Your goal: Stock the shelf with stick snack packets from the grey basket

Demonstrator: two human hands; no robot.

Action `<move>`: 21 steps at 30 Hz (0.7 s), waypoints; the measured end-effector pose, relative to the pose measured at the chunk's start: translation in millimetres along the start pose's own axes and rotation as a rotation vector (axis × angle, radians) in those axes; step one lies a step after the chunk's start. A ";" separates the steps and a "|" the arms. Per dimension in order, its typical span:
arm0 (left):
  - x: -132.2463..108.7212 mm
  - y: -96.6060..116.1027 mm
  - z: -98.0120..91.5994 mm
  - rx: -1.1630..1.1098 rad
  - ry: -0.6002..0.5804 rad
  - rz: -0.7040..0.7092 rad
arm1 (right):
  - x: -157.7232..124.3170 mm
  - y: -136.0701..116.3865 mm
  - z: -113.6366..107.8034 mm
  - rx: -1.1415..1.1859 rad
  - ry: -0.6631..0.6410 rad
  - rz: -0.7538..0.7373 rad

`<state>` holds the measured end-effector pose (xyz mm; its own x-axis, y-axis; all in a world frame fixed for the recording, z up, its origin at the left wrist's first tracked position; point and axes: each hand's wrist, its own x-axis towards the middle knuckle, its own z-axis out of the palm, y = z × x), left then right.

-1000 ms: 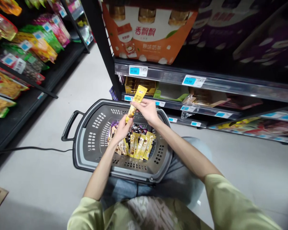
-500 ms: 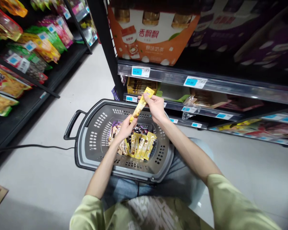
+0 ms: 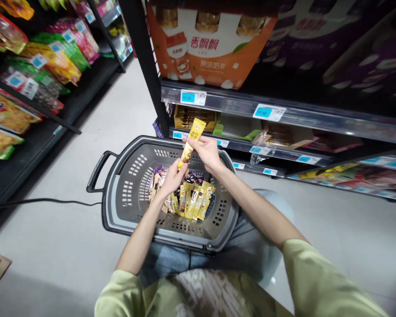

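Observation:
A slim yellow stick packet (image 3: 198, 129) is held at a slant above the basket. My left hand (image 3: 174, 177) pinches its lower end. Higher up, my right hand (image 3: 205, 152) grips the packet's side, leaving the printed top end showing. Beneath both hands is a grey shopping basket (image 3: 125, 171) with slotted walls. Several yellow stick packets (image 3: 194, 201) lie side by side in it, with beige and purple packets to their left. My left hand and forearm hide part of the pile.
Ahead stands a black shelf with an orange milk tea carton (image 3: 214, 57) above a price rail (image 3: 231, 102). Lower down sit a yellow box of packets (image 3: 191, 118) and a green-edged tray (image 3: 237, 127). Bagged snacks (image 3: 53, 57) fill the left shelf. A black cord (image 3: 46, 201) crosses the floor.
My right hand has slid slightly left and down along the packet, uncovering more of its printed top. My left hand and the basket have hardly moved.

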<state>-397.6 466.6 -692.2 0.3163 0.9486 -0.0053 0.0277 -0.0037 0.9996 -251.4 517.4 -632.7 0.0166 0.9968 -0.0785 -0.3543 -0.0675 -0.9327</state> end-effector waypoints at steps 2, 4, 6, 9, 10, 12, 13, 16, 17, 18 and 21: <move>0.0 1.4 -0.2 -0.009 -0.003 -0.004 | -0.3 0.4 -0.5 0.019 -0.009 0.007; 0.1 2.4 -0.2 -0.013 -0.006 -0.009 | -0.9 1.4 -0.8 0.008 -0.032 0.034; 0.3 3.5 -0.1 -0.009 0.008 -0.014 | -2.4 2.9 0.4 -0.032 -0.065 0.082; 0.5 6.6 0.0 -0.006 0.044 -0.013 | -5.0 4.2 3.9 -0.088 -0.116 0.141; 0.5 7.8 0.0 -0.006 0.052 -0.011 | -5.5 4.0 4.9 -0.096 -0.132 0.149; 0.2 10.0 0.0 -0.010 0.062 -0.007 | -5.6 2.9 5.8 -0.103 -0.155 0.151; 0.1 10.6 0.1 -0.019 0.065 -0.009 | -5.4 2.3 5.6 -0.099 -0.159 0.150; 0.5 9.5 0.4 -0.070 0.051 -0.031 | -5.5 1.5 3.5 -0.083 -0.152 0.154; 1.1 8.4 0.5 -0.087 0.040 -0.040 | -6.2 1.9 2.9 -0.087 -0.155 0.160; 2.0 7.0 0.6 -0.100 0.028 -0.049 | -7.3 2.6 2.4 -0.099 -0.167 0.170; 5.1 3.6 -0.3 -0.112 0.007 -0.070 | -11.5 4.9 2.4 -0.158 -0.226 0.210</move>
<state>-396.2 471.5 -688.6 0.3108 0.9475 -0.0755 -0.0569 0.0979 0.9936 -255.6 505.6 -635.5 -0.2552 0.9435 -0.2113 -0.1782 -0.2607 -0.9488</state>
